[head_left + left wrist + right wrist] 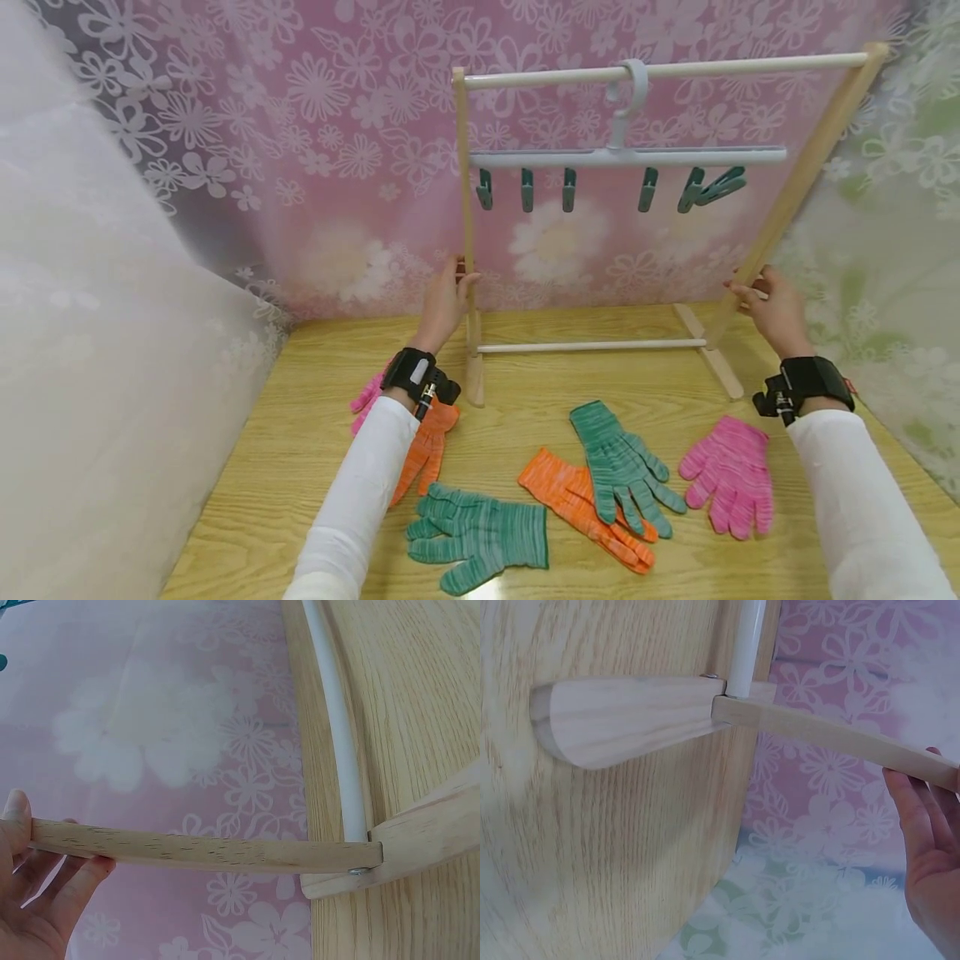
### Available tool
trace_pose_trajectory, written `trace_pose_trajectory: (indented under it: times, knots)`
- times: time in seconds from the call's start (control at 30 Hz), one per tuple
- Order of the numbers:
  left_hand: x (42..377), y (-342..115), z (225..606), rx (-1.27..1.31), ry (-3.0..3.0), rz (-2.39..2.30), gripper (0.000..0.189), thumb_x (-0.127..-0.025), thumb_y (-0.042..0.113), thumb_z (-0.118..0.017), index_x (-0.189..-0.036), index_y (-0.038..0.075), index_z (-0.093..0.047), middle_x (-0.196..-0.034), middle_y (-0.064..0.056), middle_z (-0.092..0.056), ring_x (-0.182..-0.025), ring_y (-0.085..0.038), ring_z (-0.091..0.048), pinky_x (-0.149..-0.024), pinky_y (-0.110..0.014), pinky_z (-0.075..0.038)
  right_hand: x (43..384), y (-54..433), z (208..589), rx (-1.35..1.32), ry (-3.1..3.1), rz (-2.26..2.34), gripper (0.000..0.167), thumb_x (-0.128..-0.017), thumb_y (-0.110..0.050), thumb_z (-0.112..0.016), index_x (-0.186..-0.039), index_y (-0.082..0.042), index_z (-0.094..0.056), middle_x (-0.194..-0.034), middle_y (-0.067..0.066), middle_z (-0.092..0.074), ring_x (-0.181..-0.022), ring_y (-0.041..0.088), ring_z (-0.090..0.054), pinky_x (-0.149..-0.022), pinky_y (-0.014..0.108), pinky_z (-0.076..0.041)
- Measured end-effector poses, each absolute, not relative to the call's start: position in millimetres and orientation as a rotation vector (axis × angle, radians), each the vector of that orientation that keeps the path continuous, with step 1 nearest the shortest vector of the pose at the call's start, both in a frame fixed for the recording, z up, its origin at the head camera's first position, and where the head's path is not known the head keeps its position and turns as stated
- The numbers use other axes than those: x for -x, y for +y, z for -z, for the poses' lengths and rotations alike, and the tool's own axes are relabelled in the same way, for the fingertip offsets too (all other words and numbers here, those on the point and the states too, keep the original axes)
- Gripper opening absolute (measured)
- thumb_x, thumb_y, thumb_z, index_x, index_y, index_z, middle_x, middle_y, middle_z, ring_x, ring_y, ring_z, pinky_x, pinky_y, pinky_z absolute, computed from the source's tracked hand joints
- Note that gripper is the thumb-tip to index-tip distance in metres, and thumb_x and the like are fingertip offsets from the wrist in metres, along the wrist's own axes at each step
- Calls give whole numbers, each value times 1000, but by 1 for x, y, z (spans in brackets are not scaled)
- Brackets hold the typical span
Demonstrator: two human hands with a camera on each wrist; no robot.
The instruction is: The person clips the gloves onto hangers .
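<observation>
Arms reaching forward, your left hand [446, 298] and right hand [776, 310] pinch opposite sides of the pale wooden, white-barred rack [808, 167], near the wood-grain counter [570, 383]'s back edge (bare room lies just before it).

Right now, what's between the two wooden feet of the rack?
A white rod spans the gap between the feet, with tabletop under it, in the head view.

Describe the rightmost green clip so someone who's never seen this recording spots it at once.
Find the wooden rack standing on the table; from its top bar hangs a white hanger. Along that hanger runs a row of green clips. The rightmost clip in the head view slants strongly sideways, whereas the others hang close to upright.
</observation>
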State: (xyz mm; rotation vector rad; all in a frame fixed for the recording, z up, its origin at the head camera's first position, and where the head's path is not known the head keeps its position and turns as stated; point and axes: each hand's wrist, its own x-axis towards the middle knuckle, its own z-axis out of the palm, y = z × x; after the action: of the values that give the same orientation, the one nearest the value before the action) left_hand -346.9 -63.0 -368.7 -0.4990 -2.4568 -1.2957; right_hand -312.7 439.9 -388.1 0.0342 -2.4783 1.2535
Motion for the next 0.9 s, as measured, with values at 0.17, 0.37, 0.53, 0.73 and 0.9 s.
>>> trace_pose_trajectory:
  times: [0.17,0.37,0.53,0.73,0.9]
  knots:
    - [345,-72,369,504,-2451,1279,34,-108,19,-51,-136,2,-48,-123,-19,-63,-113,-33,-65,-89,-40,-59,313,433,386,-67,-2487,-1246,41,-105,-27,-57,-141,-7,-49,-100,-34,-54,-91,-20,-51,-75,7,-54]
    - [340,-82,369,486,-2454,1316,36,-108,22,-50,-138,3,-47,-125,-19,-62,-114,-33,-64,-88,-41,-59,314,428,390,-72,-2478,-1278,30,-105,-28,-56,-133,-20,-53,-102,-31,-57,-93,-20,-51,-77,7,-54]
    - [338,-92,371,488,-2438,1287,35,-107,22,-51,-135,1,-48,-122,-20,-63,-112,-34,-66,-86,-42,-60,314,420,395,-104,-2432,-1346,22,-105,-25,-57,-127,-23,-55,-99,-33,-58,-93,-17,-55,-75,7,-54]
    - [333,-108,371,456,-2440,1354,36,-107,21,-51,-137,1,-46,-124,-20,-60,-115,-35,-63,-88,-44,-59,315,404,399,-161,-2400,-1387,23,-105,-17,-56,-128,-23,-55,-101,-28,-60,-95,-12,-58,-75,7,-53]
    - [329,-123,371,466,-2407,1377,38,-107,20,-51,-139,0,-45,-125,-22,-59,-116,-36,-62,-91,-46,-58,318,391,399,-184,-2376,-1411,21,-105,-16,-58,-125,-17,-56,-99,-28,-62,-94,-12,-60,-74,8,-54]
